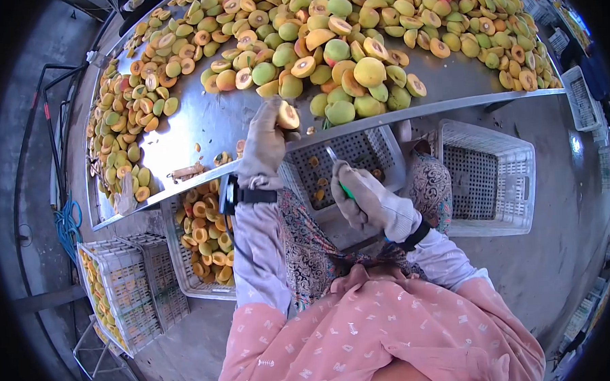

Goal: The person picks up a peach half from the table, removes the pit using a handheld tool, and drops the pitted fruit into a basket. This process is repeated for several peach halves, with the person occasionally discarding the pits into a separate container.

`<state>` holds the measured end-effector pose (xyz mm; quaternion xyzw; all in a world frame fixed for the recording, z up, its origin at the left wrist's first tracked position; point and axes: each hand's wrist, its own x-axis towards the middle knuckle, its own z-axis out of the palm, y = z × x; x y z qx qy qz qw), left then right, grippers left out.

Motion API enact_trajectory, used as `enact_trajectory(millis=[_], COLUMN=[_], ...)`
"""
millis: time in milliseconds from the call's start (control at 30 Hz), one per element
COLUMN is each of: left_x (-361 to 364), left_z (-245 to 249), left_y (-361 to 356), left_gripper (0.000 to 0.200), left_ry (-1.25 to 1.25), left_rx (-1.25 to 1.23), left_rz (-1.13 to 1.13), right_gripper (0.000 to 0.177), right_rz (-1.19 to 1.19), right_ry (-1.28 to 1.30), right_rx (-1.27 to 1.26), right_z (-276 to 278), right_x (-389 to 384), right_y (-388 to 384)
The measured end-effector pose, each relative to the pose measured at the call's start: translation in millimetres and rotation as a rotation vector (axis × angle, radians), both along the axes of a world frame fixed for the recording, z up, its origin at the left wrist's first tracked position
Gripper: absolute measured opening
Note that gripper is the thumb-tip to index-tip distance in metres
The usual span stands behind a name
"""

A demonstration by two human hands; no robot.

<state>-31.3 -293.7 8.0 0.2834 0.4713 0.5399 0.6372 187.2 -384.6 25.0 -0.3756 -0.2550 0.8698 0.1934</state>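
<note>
Over the near edge of the metal table [193, 124], my gloved left hand [262, 141] is closed on a cut peach half [288, 115], its pale cut face turned to the right. My gloved right hand [373, 198] is wrapped round a small knife [346, 190] with a green handle. The knife's short blade [330, 152] points up and away from me, apart from the fruit. Just beyond my left hand lies a heap of whole and halved yellow-green peaches [370, 72].
Below the table edge stands a grey crate [391, 146] with a few fruit pieces. To its right is another crate [526, 181]. At left, a crate of peach halves [214, 286] stands beside stacked white crates [129, 287]. A blue hose [68, 225] hangs at far left.
</note>
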Motion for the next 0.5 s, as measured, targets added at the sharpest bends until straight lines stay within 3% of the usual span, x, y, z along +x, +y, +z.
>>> enact_trajectory(millis=[67, 100, 167, 200, 267, 333, 400, 467, 500], left_x=[11, 22, 48, 52, 58, 64, 68, 69, 70], left_z=[18, 37, 70, 70, 66, 68, 67, 63, 68], left_y=[-35, -52, -79, -86, -95, -98, -100, -101, -105], left_gripper=[0.02, 0.02, 0.023, 0.023, 0.028, 0.027, 0.053, 0.045, 0.04], left_ry=[0.237, 0.241, 0.522, 0.523, -0.201, -0.164, 0.082, 0.205, 0.416], left_rx=[0.275, 0.276, 0.299, 0.309, 0.321, 0.232, 0.129, 0.256, 0.361], left_rz=[-0.078, -0.073, 0.09, 0.095, 0.139, 0.17, 0.292, 0.306, 0.325], right_gripper=[0.037, 0.026, 0.028, 0.031, 0.031, 0.032, 0.031, 0.031, 0.031], right_rz=[-0.01, -0.082, -0.133, -0.189, -0.149, -0.22, -0.225, -0.228, -0.241], right_ry=[-0.041, -0.092, -0.097, -0.107, -0.16, -0.228, -0.225, -0.223, -0.235], right_rx=[0.308, 0.311, 0.339, 0.366, 0.422, 0.563, 0.549, 0.531, 0.544], right_z=[5, 7, 18, 23, 21, 24, 29, 33, 34], right_x=[-14, -22, -33, -34, -33, -37, -38, -40, -41], right_y=[5, 6, 2, 1, -4, -13, -20, -26, -29])
